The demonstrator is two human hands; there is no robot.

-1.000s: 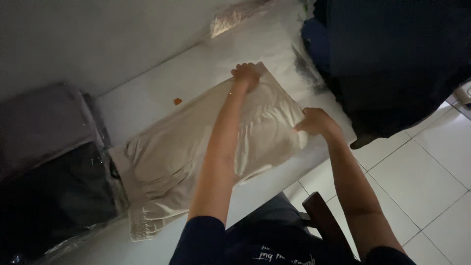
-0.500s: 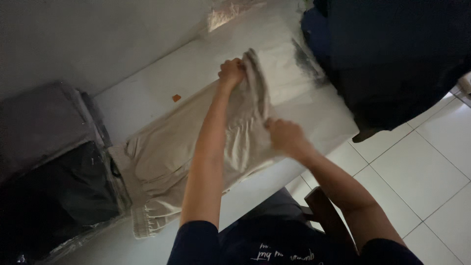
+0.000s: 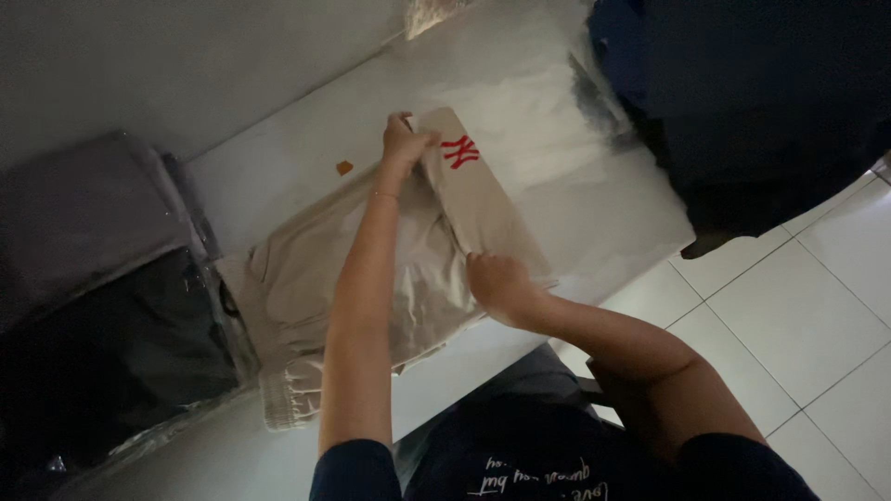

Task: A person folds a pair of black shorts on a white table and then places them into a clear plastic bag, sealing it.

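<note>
Beige cotton garment (image 3: 371, 278), soft and creased, with a ribbed elastic hem at one end — lies spread on the white tabletop (image 3: 575, 186), roughly at its middle. One end of the garment is turned over on itself as a flat folded panel (image 3: 487, 209), showing a small red embroidered emblem (image 3: 459, 151) near the panel's far corner. The rest of the garment runs from the panel toward the dark stack at the table's end, wrinkled, with the ribbed hem overhanging close to the table's near edge.

Left hand (image 3: 404, 144): at the far corner of the folded panel, just beside the red emblem. Fingers curled together and pinched on the cloth edge there; thin bracelet visible at the wrist.

Right hand (image 3: 497, 283): at the near corner of the same panel, close to the table's near edge. Fingers bent down and pressed on the cloth; whether they pinch the edge or only press on it — cannot tell.

Surroundings, taken from the garment outward:
- small orange scrap (image 3: 344, 168) on the tabletop, just beside the garment's far side, apart from it.
- clear crinkled plastic bag (image 3: 432, 11) at the table's far edge, beyond the left hand.
- stack of dark folded textiles in plastic wrap (image 3: 102, 315), grey above, black below, at the garment's hem end, near it.
- large dark navy fabric mass (image 3: 761, 102) on the panel's side, well apart from the garment.
- white tiled floor (image 3: 798, 315) past the table's near edge.
</note>
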